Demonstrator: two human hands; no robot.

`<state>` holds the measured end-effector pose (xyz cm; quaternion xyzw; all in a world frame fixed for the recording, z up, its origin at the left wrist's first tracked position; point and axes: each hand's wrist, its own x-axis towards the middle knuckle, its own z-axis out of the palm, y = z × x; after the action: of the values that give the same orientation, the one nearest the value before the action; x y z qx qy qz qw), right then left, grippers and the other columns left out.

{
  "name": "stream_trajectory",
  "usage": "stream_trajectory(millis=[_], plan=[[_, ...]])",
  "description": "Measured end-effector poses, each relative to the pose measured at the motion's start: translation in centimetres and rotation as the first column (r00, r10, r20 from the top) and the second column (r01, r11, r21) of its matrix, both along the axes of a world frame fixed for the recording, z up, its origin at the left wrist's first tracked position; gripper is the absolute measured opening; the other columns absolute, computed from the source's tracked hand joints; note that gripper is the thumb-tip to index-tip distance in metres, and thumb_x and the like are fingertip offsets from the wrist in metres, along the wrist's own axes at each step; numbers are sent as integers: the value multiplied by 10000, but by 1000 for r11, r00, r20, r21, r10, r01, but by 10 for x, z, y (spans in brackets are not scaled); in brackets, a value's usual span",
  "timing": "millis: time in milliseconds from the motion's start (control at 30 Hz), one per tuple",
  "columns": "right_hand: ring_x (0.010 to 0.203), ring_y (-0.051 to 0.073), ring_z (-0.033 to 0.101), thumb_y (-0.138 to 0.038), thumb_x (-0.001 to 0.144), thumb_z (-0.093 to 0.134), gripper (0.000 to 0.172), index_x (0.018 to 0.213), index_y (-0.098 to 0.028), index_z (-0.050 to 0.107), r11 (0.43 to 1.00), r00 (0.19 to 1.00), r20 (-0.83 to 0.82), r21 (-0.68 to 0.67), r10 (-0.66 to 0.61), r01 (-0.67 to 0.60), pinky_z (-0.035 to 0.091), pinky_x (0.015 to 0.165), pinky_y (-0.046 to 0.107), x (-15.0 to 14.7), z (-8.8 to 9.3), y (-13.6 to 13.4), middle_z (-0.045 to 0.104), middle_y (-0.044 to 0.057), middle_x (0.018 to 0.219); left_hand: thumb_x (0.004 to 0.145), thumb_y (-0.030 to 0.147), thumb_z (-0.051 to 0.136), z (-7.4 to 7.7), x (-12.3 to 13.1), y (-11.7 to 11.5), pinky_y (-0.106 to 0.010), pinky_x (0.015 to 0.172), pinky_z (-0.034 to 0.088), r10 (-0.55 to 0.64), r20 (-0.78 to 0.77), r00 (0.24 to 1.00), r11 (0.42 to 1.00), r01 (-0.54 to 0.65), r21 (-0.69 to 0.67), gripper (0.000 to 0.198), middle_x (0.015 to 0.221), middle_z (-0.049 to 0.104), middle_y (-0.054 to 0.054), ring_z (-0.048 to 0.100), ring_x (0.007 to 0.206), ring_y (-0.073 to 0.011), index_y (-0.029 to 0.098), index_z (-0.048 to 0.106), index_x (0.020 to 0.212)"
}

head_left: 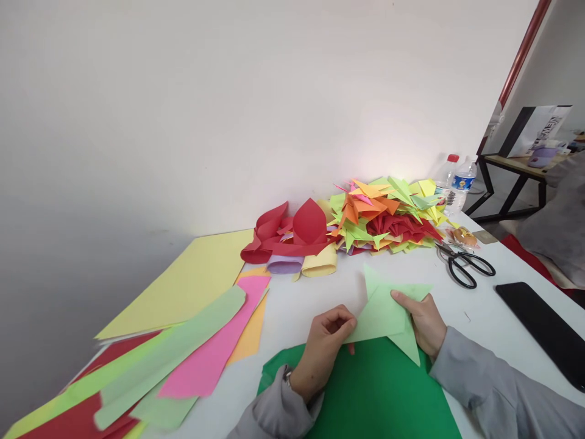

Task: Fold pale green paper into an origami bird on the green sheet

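Note:
A light green folded paper (382, 312) with several pointed corners is held up between my two hands. My left hand (325, 341) pinches its lower left corner between thumb and fingers. On the right side, my right hand (423, 320) grips it with the thumb on top and the other fingers behind it. Below the hands lies a dark green sheet (365, 390) on the white table (461, 332). The underside of the folded paper is hidden from me.
Coloured paper strips (183, 347) and a yellow sheet (183, 280) lie at left. Behind are curled red papers (311, 225) and a heap of folded paper shapes (384, 213). Scissors (466, 263), a black phone-like slab (543, 329) and bottles (460, 183) are at right. A wall (228, 110) bounds the back.

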<state>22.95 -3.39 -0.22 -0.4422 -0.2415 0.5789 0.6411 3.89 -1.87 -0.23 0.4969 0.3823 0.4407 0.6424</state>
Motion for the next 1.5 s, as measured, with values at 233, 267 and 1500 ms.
stream_trajectory(millis=[233, 267, 1500], plan=[[793, 295, 730, -311, 609, 863, 348, 866, -120, 727, 997, 997, -70, -71, -34, 29, 608, 728, 394, 2, 5, 3, 768, 104, 872, 667, 346, 756, 1, 0, 1, -192, 370, 405, 56, 53, 997, 997, -52, -59, 285, 569, 459, 53, 450, 413, -62, 148, 573, 575], [796, 296, 730, -305, 601, 866, 353, 866, -116, 729, 996, 996, -81, -85, -44, 37, 609, 730, 392, 2, 5, 3, 768, 104, 859, 664, 347, 757, 1, 0, 1, -191, 371, 402, 61, 59, 996, 996, -57, -71, 288, 535, 453, 56, 444, 410, -66, 152, 565, 575], [998, 273, 687, -327, 667, 834, 407, 1014, -163, 699, 1000, 993, -118, -2, -4, 4, 574, 849, 388, -2, 7, 4, 749, 83, 1018, 663, 318, 752, 4, 1, -8, -259, 526, 452, -195, -101, 976, 978, 201, 58, 244, 640, 600, -15, 552, 574, -152, 153, 632, 799]])
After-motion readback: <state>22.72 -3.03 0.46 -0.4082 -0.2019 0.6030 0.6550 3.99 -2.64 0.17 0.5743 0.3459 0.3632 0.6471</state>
